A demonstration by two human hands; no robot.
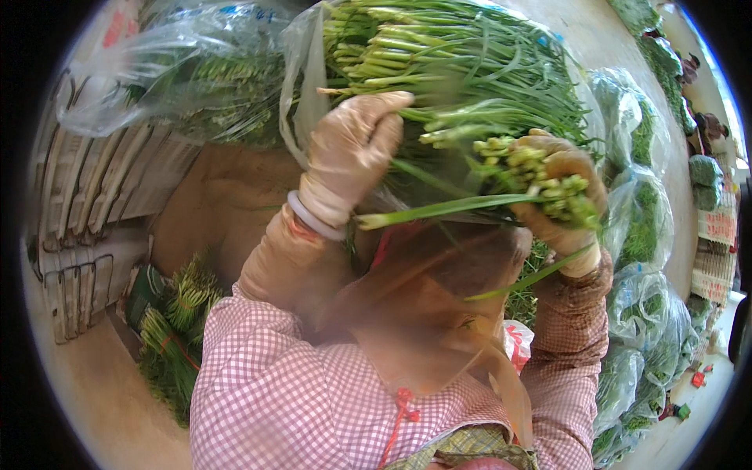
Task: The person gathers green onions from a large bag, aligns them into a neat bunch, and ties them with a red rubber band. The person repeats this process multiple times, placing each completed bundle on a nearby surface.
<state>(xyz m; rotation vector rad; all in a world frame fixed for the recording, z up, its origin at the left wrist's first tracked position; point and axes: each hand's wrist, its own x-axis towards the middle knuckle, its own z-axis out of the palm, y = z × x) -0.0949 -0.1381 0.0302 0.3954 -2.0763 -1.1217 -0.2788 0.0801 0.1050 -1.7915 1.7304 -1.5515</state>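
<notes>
Long green leafy stalks [470, 53] with pale cut ends lie in a heap on clear plastic before me. My left hand [358, 147], in a translucent glove with a pale bangle at the wrist, is at the heap's left edge; its thumb and forefinger are near a thin stalk, and whether they grip it is unclear. My right hand [564, 176], gloved too, is closed around a bunch of stalks [549, 182], cut ends towards the camera. One loose stalk [446, 210] sticks out leftwards from this bunch, and another long leaf hangs below the right hand.
Plastic-wrapped greens [229, 76] lie at upper left, above stacked crates [100, 182]. Banded bundles of greens [170, 341] stand at lower left. Bagged greens [640, 223] line the right side. People are far off at the right edge.
</notes>
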